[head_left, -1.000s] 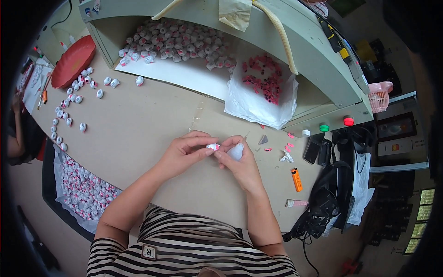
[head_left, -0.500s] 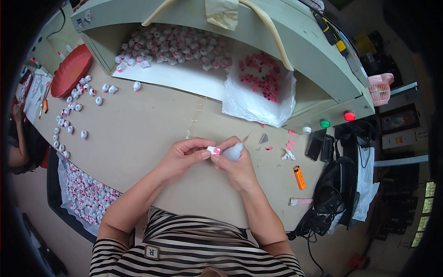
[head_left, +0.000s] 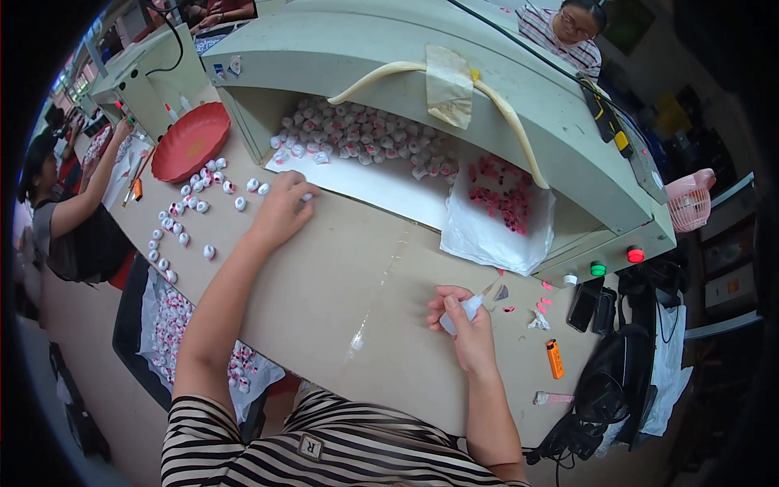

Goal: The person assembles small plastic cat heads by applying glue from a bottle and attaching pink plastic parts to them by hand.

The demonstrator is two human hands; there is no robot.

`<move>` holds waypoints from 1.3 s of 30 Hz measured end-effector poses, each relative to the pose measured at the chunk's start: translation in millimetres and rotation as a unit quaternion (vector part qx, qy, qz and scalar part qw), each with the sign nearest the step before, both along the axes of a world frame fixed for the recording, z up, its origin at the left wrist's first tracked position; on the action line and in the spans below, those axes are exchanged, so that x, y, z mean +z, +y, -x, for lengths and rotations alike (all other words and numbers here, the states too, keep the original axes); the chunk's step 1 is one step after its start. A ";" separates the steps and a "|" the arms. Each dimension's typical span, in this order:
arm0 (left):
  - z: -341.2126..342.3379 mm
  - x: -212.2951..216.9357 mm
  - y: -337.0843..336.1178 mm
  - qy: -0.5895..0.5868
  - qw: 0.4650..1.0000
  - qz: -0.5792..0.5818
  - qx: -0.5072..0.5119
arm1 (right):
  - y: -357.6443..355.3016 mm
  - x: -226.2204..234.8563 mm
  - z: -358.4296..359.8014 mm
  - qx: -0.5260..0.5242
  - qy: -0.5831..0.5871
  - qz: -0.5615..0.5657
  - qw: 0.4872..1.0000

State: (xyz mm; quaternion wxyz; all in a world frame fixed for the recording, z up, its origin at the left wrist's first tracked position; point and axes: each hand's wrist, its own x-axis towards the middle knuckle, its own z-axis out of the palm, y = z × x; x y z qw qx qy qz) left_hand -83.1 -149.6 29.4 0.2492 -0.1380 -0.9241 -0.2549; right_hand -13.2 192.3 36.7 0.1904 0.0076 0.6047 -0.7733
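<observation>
My left hand (head_left: 281, 213) reaches to the front edge of the lit cabinet, fingers bent round a small rounded white piece (head_left: 307, 196) at its fingertips. The hand hides part of the piece. Over the right half of the table, my right hand (head_left: 464, 326) is closed round a small translucent squeeze bottle (head_left: 454, 317) with a thin tip pointing up and to the right. Several similar white pieces (head_left: 240, 204) lie scattered left of my left hand. Behind it, a large heap of white-and-pink pieces (head_left: 365, 134) fills the cabinet.
White plastic sheeting (head_left: 495, 243) holds small pink parts (head_left: 503, 195). A red dish (head_left: 191, 144) stands at the left. On the right lie an orange lighter (head_left: 554, 359), phones (head_left: 584, 302) and a black bag (head_left: 586, 398). A lined bin of pieces (head_left: 172, 325) sits below the left edge. Other people are nearby.
My hands have come apart: the left has moved up and left to a white piece, the right stays with the bottle. The white-and-pink piece held between them is out of sight. The view has shifted.
</observation>
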 end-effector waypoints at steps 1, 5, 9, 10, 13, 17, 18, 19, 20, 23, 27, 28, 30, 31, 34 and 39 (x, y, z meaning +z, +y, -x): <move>-2.8 1.2 -9.6 -0.012 0.999 0.028 0.030 | 2.1 1.7 -0.6 -0.005 0.007 -0.014 1.000; -23.3 7.0 -44.2 -0.035 0.977 0.153 0.145 | 4.2 1.4 4.0 -0.020 0.049 -0.097 0.994; -6.2 9.4 -18.2 0.017 0.987 0.060 0.147 | -7.6 -0.3 25.3 0.005 0.065 -0.107 0.992; 6.9 13.3 0.6 0.028 0.997 -0.013 0.071 | -10.0 1.2 33.4 -0.003 0.070 -0.104 0.992; 45.8 23.4 72.9 -0.054 0.991 -0.104 -0.058 | -5.6 -2.8 52.4 -0.056 0.074 -0.062 0.994; 99.0 15.1 139.9 0.001 0.986 0.069 -0.152 | 5.1 -3.4 62.6 -0.168 0.095 -0.001 0.981; 105.6 13.5 153.1 0.002 0.983 0.102 -0.154 | 8.1 -0.2 62.7 -0.189 0.107 0.029 0.976; 112.1 9.4 165.1 0.007 0.983 0.098 -0.154 | 9.3 3.4 62.5 -0.188 0.111 0.026 0.976; 117.6 4.9 175.8 0.037 0.984 0.117 -0.132 | 9.4 7.3 62.3 -0.200 0.101 0.057 0.973; 150.6 -8.4 196.5 0.015 0.985 0.150 -0.080 | 8.4 7.3 63.0 -0.206 0.103 0.080 0.970; 164.9 -4.1 201.9 -0.069 0.982 0.165 -0.061 | 10.3 -0.8 61.9 -0.198 0.103 0.057 0.973; 163.4 -5.8 200.9 -0.063 0.977 0.191 -0.065 | 10.2 -1.9 60.5 -0.191 0.108 0.055 0.974; 146.7 -6.9 193.1 -0.044 0.979 0.172 -0.105 | 9.0 -4.3 58.3 -0.200 0.106 0.069 0.972; 132.6 -4.8 189.8 -0.024 0.978 0.149 -0.143 | 9.5 -5.7 57.0 -0.206 0.107 0.080 0.969; 82.1 -4.2 176.7 0.030 0.986 0.075 -0.148 | 5.4 -10.6 54.4 -0.179 0.050 0.040 0.982; 18.0 -14.0 161.3 0.000 0.981 0.020 -0.193 | -6.7 -4.2 47.0 -0.154 0.087 0.011 0.984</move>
